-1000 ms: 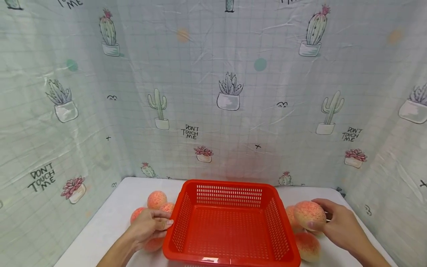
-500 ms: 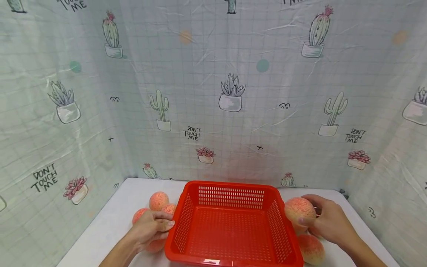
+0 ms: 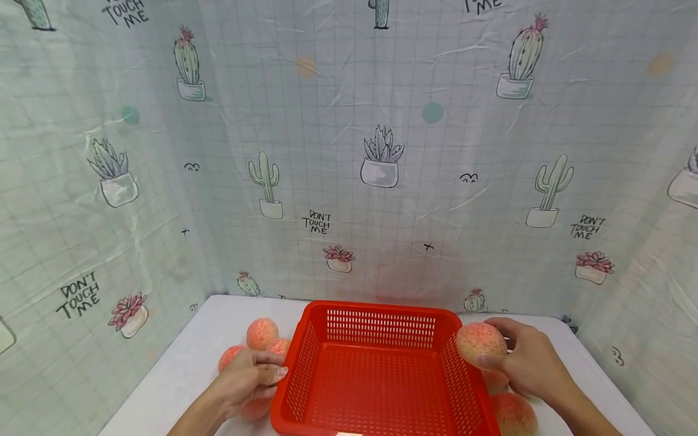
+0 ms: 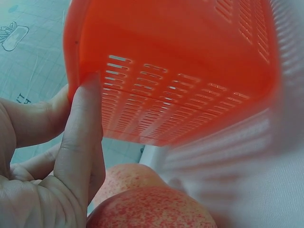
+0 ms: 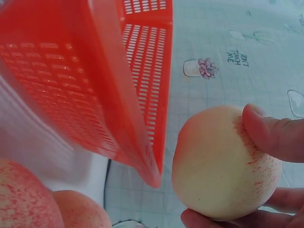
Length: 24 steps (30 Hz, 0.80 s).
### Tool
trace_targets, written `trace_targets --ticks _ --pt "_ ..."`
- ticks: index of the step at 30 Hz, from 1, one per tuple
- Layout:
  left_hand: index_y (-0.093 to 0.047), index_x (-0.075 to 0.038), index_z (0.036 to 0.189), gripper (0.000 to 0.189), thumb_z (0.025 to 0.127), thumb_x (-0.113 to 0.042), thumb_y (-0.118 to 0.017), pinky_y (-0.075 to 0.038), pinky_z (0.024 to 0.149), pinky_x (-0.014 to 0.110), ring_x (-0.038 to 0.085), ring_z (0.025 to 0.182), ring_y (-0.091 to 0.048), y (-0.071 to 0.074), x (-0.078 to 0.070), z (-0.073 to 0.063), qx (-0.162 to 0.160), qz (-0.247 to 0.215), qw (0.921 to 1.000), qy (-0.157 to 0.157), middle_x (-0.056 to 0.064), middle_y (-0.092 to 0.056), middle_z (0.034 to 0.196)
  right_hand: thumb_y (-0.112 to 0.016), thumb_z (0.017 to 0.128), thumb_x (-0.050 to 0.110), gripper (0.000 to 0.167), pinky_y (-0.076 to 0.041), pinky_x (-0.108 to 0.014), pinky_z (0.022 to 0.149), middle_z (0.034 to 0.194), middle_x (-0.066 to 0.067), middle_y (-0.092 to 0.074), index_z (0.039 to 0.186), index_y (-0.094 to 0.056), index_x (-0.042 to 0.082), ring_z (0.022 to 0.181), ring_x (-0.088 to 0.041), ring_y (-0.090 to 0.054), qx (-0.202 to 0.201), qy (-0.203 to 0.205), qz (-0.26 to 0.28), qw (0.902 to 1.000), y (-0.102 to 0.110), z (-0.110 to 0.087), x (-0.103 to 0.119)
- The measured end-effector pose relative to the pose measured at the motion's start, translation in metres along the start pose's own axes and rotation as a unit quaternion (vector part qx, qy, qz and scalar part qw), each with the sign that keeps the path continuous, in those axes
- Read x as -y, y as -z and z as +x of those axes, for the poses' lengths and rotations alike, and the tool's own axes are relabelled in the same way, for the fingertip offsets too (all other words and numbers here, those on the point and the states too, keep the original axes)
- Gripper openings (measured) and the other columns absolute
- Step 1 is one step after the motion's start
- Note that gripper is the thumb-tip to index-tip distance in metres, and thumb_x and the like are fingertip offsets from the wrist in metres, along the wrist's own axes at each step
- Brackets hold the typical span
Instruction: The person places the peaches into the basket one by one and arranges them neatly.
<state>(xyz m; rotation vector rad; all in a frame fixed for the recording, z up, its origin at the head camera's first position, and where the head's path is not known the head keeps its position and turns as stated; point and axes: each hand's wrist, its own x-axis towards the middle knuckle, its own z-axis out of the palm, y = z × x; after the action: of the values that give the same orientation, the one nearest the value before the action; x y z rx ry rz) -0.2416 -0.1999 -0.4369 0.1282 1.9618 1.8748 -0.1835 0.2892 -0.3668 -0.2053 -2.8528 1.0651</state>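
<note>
A red plastic basket with slotted walls stands in the middle of the white table. My left hand pinches its left rim; in the left wrist view the thumb and fingers lie on either side of that rim. With my right hand I hold a pink-speckled peach at the basket's right rim, raised above the other peaches. The right wrist view shows the thumb on one side of this peach and fingers on the other. No fruit shows inside the basket.
Several peaches lie left of the basket, partly behind my left hand. More peaches lie to its right, below my right hand. A cactus-print cloth hangs behind the table and along both sides.
My right hand has carried the peach leftward, from above the right-hand peaches to the basket's right rim. My left hand keeps its grip on the left rim. The head view has shifted slightly.
</note>
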Motion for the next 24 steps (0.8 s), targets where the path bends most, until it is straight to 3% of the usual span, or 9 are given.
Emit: trace_targets --ticks 9,15,21,24 --pt "-0.058 0.016 0.133 0.046 0.097 -0.01 -0.072 -0.066 0.077 0.029 0.011 0.082 -0.075 -0.001 0.003 -0.001 0.002 -0.011 0.9999 0.007 0.004 -0.078 0.096 -0.092 0.075 0.032 0.08 -0.065 -0.048 0.08 0.133 -0.024 -0.069 0.142 -0.06 0.003 0.107 -0.035 -0.073 -0.014 0.014 -0.003 0.9998 -0.003 -0.001 0.018" --pt "-0.054 0.017 0.135 0.051 0.097 -0.011 -0.073 -0.066 0.081 0.032 0.014 0.087 -0.076 0.004 0.009 -0.001 0.019 -0.026 0.9995 0.008 0.006 -0.078 0.099 -0.094 0.073 0.034 0.078 -0.063 -0.043 0.076 0.13 -0.021 -0.071 0.137 -0.063 0.003 0.103 -0.032 -0.075 -0.024 0.045 -0.011 0.9986 -0.008 0.001 0.028" --pt "-0.061 0.012 0.131 0.046 0.095 -0.013 -0.075 -0.066 0.084 0.037 0.018 0.087 -0.078 0.005 0.006 0.0 0.016 -0.026 0.9992 0.025 0.008 -0.079 0.102 -0.093 0.074 0.039 0.08 -0.064 -0.041 0.074 0.132 -0.022 -0.069 0.138 -0.061 0.003 0.104 -0.03 -0.074 -0.016 0.033 0.017 0.9992 -0.016 0.004 0.035" --pt "-0.059 0.012 0.132 0.048 0.095 -0.013 -0.075 -0.066 0.084 0.036 0.017 0.088 -0.077 0.005 0.002 0.002 0.021 -0.018 0.9995 0.016 0.007 -0.078 0.102 -0.092 0.075 0.039 0.079 -0.064 -0.041 0.073 0.129 -0.021 -0.071 0.138 -0.061 0.004 0.098 -0.026 -0.074 -0.021 0.024 0.013 0.9994 -0.018 0.009 0.038"
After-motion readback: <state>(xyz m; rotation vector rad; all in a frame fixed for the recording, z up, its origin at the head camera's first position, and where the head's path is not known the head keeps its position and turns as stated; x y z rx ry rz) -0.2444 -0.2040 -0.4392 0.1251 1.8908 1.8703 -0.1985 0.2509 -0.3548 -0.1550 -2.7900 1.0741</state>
